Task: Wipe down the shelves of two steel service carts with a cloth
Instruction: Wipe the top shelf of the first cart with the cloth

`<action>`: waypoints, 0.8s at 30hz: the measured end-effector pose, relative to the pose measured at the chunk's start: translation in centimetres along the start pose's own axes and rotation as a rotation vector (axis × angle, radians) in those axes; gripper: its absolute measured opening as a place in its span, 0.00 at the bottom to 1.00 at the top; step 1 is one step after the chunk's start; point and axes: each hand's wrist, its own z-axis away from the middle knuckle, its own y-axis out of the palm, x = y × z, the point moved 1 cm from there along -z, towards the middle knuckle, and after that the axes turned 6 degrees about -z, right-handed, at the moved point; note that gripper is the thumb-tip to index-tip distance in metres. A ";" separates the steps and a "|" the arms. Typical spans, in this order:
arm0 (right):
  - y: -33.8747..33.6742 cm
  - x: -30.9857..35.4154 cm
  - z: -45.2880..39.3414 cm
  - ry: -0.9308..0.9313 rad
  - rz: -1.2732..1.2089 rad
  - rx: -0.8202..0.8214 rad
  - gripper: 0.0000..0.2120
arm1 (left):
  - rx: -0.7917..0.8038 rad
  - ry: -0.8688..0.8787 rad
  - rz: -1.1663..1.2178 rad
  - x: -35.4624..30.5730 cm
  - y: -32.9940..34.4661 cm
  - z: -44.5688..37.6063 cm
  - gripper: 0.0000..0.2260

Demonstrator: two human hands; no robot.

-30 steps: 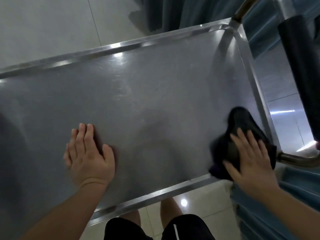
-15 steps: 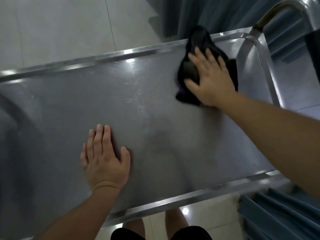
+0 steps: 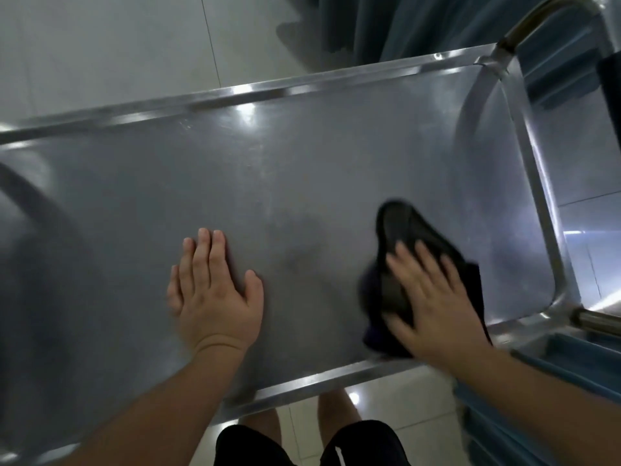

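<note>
The right hand (image 3: pixel 433 307), fingers (image 3: pixel 425 260) spread flat, is pressing the cloth (image 3: pixel 403 237) onto the shelf (image 3: pixel 302 169) near its right rim, left hand (image 3: pixel 215 294) bracing open-palmed; unwiped steel leftward likely comes next.

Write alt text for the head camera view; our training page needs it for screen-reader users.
Seen from above, a person's right hand presses a dark cloth flat on a steel cart shelf near its right end, while the left hand rests open, palm down, on the bare metal. Pale floor tiles and a blue curtain lie beyond.
</note>
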 end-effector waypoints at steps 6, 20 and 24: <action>1.0 0.3 1.8 -0.217 0.093 0.151 0.37 | -0.002 0.011 0.007 -0.1 -0.1 0.0 0.34; -5.2 6.8 -27.4 0.092 -0.092 -0.089 0.38 | 0.042 0.002 0.012 -0.1 -0.6 -0.3 0.33; -2.6 7.7 -20.1 0.054 -0.071 -0.074 0.38 | 0.071 -0.005 0.051 -0.3 -1.1 -0.3 0.32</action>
